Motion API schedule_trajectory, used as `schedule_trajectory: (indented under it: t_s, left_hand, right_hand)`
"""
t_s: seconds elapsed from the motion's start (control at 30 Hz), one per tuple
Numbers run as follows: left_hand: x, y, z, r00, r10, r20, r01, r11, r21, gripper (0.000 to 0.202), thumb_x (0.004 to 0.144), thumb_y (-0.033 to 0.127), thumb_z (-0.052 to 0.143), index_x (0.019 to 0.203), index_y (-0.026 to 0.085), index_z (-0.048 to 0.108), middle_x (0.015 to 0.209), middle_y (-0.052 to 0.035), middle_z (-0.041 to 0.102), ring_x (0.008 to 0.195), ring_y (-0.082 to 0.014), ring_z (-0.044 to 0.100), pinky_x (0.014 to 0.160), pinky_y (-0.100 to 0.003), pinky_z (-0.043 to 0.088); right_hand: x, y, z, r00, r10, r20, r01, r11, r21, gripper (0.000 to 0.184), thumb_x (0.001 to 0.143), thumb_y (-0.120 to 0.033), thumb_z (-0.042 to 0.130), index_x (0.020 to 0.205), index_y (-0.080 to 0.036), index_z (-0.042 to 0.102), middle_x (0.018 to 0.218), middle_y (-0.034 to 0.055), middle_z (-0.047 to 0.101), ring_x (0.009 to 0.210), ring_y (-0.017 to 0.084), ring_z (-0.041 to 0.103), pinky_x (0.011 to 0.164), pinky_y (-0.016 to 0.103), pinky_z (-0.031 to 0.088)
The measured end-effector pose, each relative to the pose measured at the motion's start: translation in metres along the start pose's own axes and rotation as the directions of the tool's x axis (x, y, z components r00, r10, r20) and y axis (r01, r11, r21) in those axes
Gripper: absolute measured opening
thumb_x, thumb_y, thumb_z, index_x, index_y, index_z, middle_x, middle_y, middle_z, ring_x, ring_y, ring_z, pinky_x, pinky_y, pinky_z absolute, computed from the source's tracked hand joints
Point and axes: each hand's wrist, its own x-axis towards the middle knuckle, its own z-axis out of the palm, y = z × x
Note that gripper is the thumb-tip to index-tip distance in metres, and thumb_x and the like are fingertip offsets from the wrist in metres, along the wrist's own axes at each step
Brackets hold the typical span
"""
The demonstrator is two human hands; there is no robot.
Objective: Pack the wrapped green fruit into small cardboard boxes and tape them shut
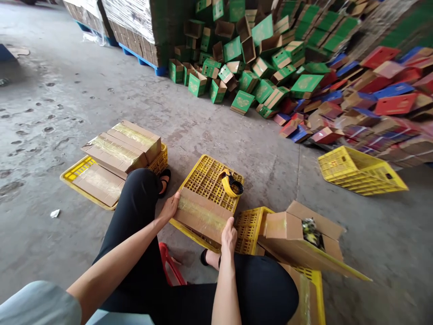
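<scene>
A taped brown cardboard box [202, 215] lies on an upturned yellow plastic crate [209, 177] in front of my knees. My left hand [169, 206] grips the box's left end, fingers curled over its edge. My right hand [229, 235] holds its right end near the corner. A yellow tape dispenser [231, 183] rests on the crate just beyond the box.
Taped boxes [122, 145] are stacked on a yellow tray [77, 171] at left. An open carton [297, 237] sits on a yellow crate [248, 225] at right. Another yellow crate [361, 170] lies farther right. Piles of green [243, 67] and red-blue boxes [365, 104] fill the back.
</scene>
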Motion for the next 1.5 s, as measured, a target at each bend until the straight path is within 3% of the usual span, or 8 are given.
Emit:
schedule_trajectory:
  t_s: [0.2,0.37,0.5,0.7,0.87,1.03,1.3,1.5]
  left_hand:
    - [0.004,0.000,0.001,0.999,-0.028,0.020,0.030,0.994,-0.104,0.073,0.101,0.070,0.035,0.141,0.018,0.067,0.146,-0.0100,0.065,0.149,-0.0321,0.047,0.126,-0.046,0.030]
    - [0.003,0.001,0.001,0.983,-0.183,-0.013,0.180,0.974,-0.140,0.070,0.099,0.070,0.038,0.131,0.019,0.073,0.135,-0.0109,0.072,0.140,-0.0346,0.057,0.120,-0.048,0.040]
    - [0.003,0.003,0.001,0.962,-0.273,0.000,0.269,0.945,-0.184,0.073,0.099,0.072,0.033,0.126,0.020,0.075,0.129,-0.0102,0.075,0.135,-0.0348,0.061,0.114,-0.047,0.046]
    - [0.005,0.006,0.002,0.955,-0.295,0.022,0.290,0.917,-0.274,0.076,0.101,0.072,0.027,0.131,0.021,0.073,0.141,-0.0084,0.069,0.140,-0.0324,0.057,0.120,-0.044,0.041]
    - [0.006,0.001,-0.001,0.952,-0.303,0.034,0.297,0.896,-0.331,0.077,0.101,0.073,0.025,0.132,0.021,0.073,0.150,-0.0079,0.062,0.148,-0.0300,0.049,0.126,-0.044,0.033]
    - [0.006,0.001,-0.007,0.941,-0.321,0.110,0.339,0.891,-0.303,0.084,0.101,0.075,0.019,0.135,0.019,0.071,0.155,-0.0097,0.056,0.151,-0.0289,0.045,0.129,-0.044,0.026]
    - [0.001,-0.005,-0.002,0.989,-0.145,0.044,0.148,0.984,-0.097,0.094,0.090,0.089,0.030,0.127,0.014,0.073,0.136,-0.0178,0.070,0.142,-0.0347,0.055,0.120,-0.046,0.038]
    - [-0.004,-0.006,-0.002,0.998,-0.060,0.023,0.060,0.998,-0.028,0.085,0.092,0.084,0.039,0.127,0.015,0.073,0.134,-0.0157,0.072,0.133,-0.0385,0.061,0.117,-0.047,0.041]
  right_hand:
    - [0.002,-0.003,0.000,0.995,-0.024,-0.097,0.034,0.994,0.103,0.078,0.096,-0.068,0.026,0.088,-0.011,0.079,0.076,0.0248,0.073,0.090,0.039,0.073,0.087,0.051,0.054]
    - [-0.039,-0.014,0.006,0.934,-0.274,-0.228,0.276,0.961,-0.025,0.087,0.098,-0.072,0.027,0.143,-0.006,0.061,0.146,0.0317,0.059,0.141,0.041,0.051,0.115,0.060,0.037]
    - [-0.082,-0.021,0.026,0.847,-0.531,-0.040,0.493,0.810,-0.317,0.088,0.103,-0.068,0.020,0.158,-0.003,0.043,0.163,0.0294,0.039,0.156,0.043,0.030,0.123,0.071,0.010]
    - [-0.110,-0.048,0.068,0.784,-0.602,0.153,0.604,0.682,-0.413,0.077,0.108,-0.054,0.024,0.160,0.002,0.036,0.165,0.0301,0.034,0.156,0.042,0.031,0.124,0.066,0.020]
    - [-0.129,-0.087,0.104,0.667,-0.659,0.347,0.744,0.563,-0.360,0.061,0.109,-0.033,0.032,0.163,-0.005,0.036,0.168,0.0221,0.033,0.159,0.034,0.029,0.127,0.057,0.026]
    - [-0.133,-0.105,0.101,0.640,-0.648,0.413,0.768,0.522,-0.371,0.057,0.108,-0.025,0.032,0.163,-0.011,0.039,0.168,0.0163,0.035,0.159,0.033,0.030,0.127,0.056,0.026]
    - [-0.135,-0.088,0.084,0.666,-0.656,0.355,0.744,0.551,-0.378,0.056,0.111,-0.032,0.029,0.165,-0.019,0.034,0.169,0.0093,0.035,0.160,0.028,0.026,0.128,0.055,0.023]
    - [-0.107,-0.033,0.037,0.797,-0.579,0.172,0.586,0.673,-0.451,0.063,0.111,-0.045,0.024,0.163,-0.014,0.037,0.166,0.0162,0.039,0.157,0.033,0.032,0.126,0.063,0.021]
